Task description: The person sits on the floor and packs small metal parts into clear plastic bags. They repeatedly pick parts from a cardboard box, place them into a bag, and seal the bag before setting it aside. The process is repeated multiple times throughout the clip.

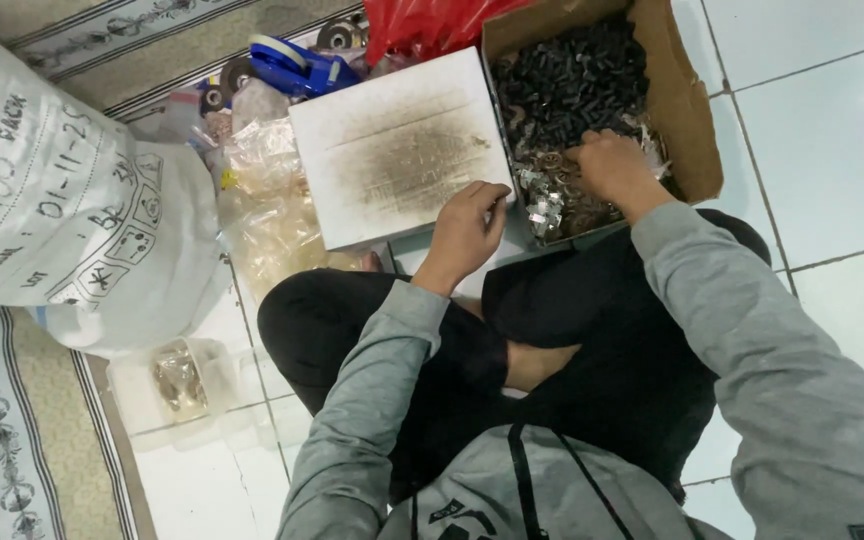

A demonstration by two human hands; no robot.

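Cardboard box (687, 120): upper right of frame, on pale floor tiles (822, 130), flaps open; filled with small black parts (572, 80) in upper portion and small clear packets of metal pieces (552, 205) in lower portion.

Right hand (612, 165): upper centre-right, palm down inside box; fingertips buried among packets at boundary with black parts; fingers curled narrow; held item, if any, hidden, cannot tell.

Left hand (467, 225): centre of frame, resting on lower right edge of white flat board (397, 150); thumb and fingers bent close together against edge; grasp or mere touch, cannot tell.

White flat board: upper centre, just beside box on its left, surface smudged with dark dust.

Surroundings: large white sack (62, 200) at left; clear plastic bags (267, 200) between sack and board; blue tape dispenser (297, 65) at upper centre; red plastic bag (427, 25) at top, behind board; clear plastic container (187, 385) at lower left holding small parts; grey sleeves and crossed legs in black trousers (572, 330) filling lower centre.
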